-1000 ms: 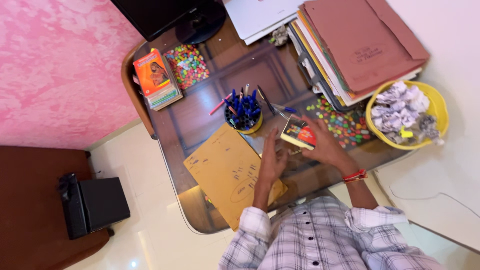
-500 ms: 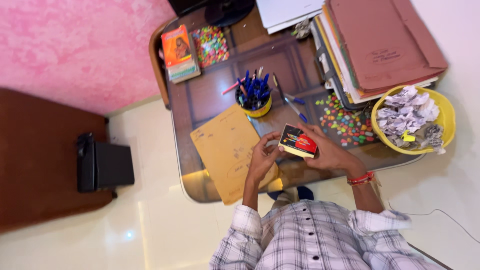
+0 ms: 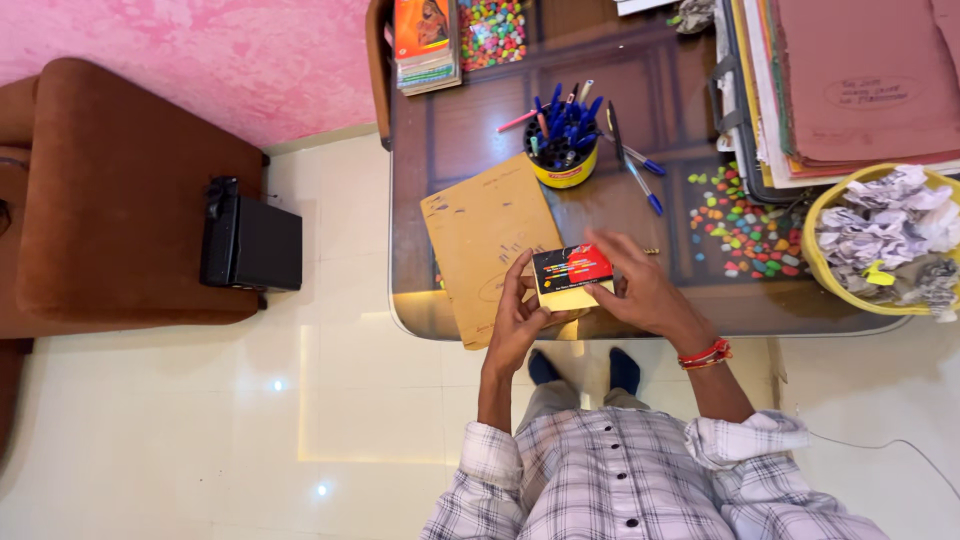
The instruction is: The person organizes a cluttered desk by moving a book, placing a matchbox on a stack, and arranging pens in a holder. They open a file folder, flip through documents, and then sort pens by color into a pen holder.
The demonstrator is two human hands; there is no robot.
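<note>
Box lifted nearer body since earlier frame, now over table's near edge. Small black-and-red box (image 3: 572,278) pinched between both hands. Left hand (image 3: 518,322) fingers curled on its left side; right hand (image 3: 640,290) fingers pressed along right side. Brown envelope (image 3: 487,240) at 10 o'clock from box; yellow pen cup (image 3: 562,160) at 12 o'clock on glass-topped table (image 3: 470,120).

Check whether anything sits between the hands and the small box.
Nothing visible does. The left hand and right hand both already hold the small box directly, above the brown envelope.
</note>
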